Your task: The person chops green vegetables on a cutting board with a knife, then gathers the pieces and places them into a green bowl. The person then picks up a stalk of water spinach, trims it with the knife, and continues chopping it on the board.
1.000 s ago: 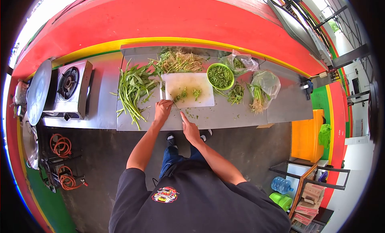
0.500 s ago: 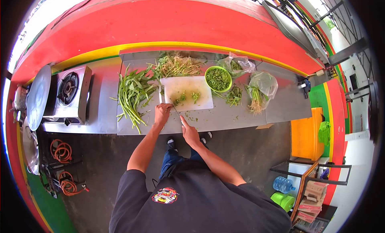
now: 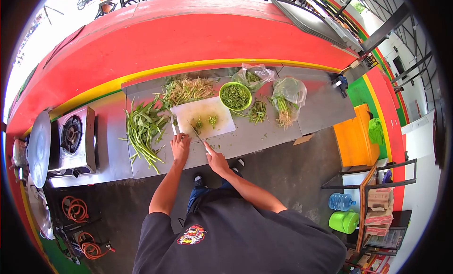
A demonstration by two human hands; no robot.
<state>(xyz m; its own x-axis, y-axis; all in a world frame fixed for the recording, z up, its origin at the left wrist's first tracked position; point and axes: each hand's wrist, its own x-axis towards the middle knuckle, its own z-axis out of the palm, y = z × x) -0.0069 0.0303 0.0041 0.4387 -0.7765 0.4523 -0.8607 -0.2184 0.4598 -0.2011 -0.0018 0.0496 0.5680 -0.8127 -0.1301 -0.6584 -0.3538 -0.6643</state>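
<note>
My right hand [image 3: 216, 161] is closed around the white handle of a knife [image 3: 198, 136], its blade angled up and left over the near part of the white cutting board [image 3: 196, 109]. At the board's near left corner, my left hand [image 3: 180, 146] has its fingers bent and drawn together; whatever they may hold is too small to make out. Two small heaps of chopped greens [image 3: 213, 121] lie on the board, right of the blade. Behind the board's right corner, a lime-green bowl [image 3: 221, 100] is full of chopped greens.
Long-stemmed leafy greens [image 3: 145, 128] lie left of the board, with a rooty bundle [image 3: 188, 91] behind it. A herb bunch [image 3: 257, 112] and plastic bags [image 3: 293, 92] of greens sit to the right. A gas stove [image 3: 78, 137] stands far left on the steel counter [image 3: 188, 163].
The view has turned and shifted, so the counter appears tilted and further left. The knife stays in my right hand, and my left hand remains at the board's near left corner.
</note>
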